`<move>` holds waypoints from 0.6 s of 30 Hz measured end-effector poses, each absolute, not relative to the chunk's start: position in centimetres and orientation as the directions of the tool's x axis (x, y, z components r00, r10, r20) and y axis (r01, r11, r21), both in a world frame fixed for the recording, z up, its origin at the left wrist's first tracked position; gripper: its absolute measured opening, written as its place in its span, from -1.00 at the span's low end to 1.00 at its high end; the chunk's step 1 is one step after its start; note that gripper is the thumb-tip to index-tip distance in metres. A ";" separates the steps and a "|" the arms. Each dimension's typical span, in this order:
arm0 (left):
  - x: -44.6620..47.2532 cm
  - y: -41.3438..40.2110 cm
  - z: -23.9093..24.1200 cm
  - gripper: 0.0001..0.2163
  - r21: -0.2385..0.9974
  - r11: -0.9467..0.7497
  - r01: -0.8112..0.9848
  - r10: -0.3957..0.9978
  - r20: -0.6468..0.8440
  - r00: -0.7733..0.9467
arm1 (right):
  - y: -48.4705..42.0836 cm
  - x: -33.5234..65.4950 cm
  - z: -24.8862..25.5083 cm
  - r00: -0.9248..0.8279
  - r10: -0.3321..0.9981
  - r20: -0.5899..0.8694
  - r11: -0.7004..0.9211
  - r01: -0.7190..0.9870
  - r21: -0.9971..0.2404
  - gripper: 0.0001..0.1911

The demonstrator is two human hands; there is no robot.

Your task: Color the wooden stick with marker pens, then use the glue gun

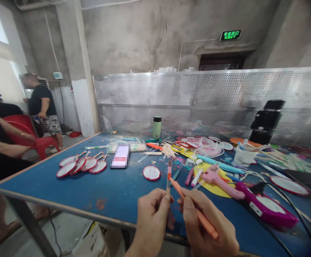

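My left hand [152,216] pinches a thin flat wooden stick [168,176] upright above the near edge of the blue table [91,189]. My right hand [203,225] grips an orange pen [198,214] whose tip touches the stick about halfway up, where the stick shows an orange mark. Both hands are close together, in front of a small round red-rimmed disc [151,173] that lies on the table.
A fan of red-rimmed discs on sticks [82,165] lies at left. Glue guns, pink [217,178] and purple [265,207], markers, sticks and a white cup [243,155] crowd the right. A green bottle [157,127] stands by the perforated metal screen. Two people are at far left.
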State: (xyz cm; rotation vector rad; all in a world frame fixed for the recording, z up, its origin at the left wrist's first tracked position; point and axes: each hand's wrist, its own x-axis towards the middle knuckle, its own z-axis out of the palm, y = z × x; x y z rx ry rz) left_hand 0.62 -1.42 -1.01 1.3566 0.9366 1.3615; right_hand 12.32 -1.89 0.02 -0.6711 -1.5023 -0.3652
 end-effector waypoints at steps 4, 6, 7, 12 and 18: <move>0.6 -1.5 -1.0 -0.68 0.964 -0.236 -0.122 0.967 0.246 0.074 | -1.8 12.3 -0.4 0.086 0.174 0.981 0.759 0.623 -0.189 -0.79; 0.6 -1.5 -1.0 -0.68 0.963 -0.240 -0.122 0.965 0.251 0.076 | -1.8 12.3 -0.7 0.093 0.178 0.980 0.751 0.631 -0.196 -0.78; 0.6 -1.5 -1.0 -0.68 0.962 -0.244 -0.121 0.964 0.255 0.079 | -1.8 12.4 -0.8 0.102 0.175 0.979 0.747 0.635 -0.200 -0.77; 0.6 -1.5 -1.0 -0.68 0.962 -0.244 -0.124 0.963 0.255 0.084 | -1.8 12.3 -0.8 0.115 0.170 0.979 0.757 0.620 -0.205 -0.75; 0.6 -1.5 -1.1 -0.67 0.959 -0.250 -0.137 0.960 0.263 0.090 | -1.9 12.4 -0.9 0.112 0.152 0.982 0.747 0.637 -0.188 -0.76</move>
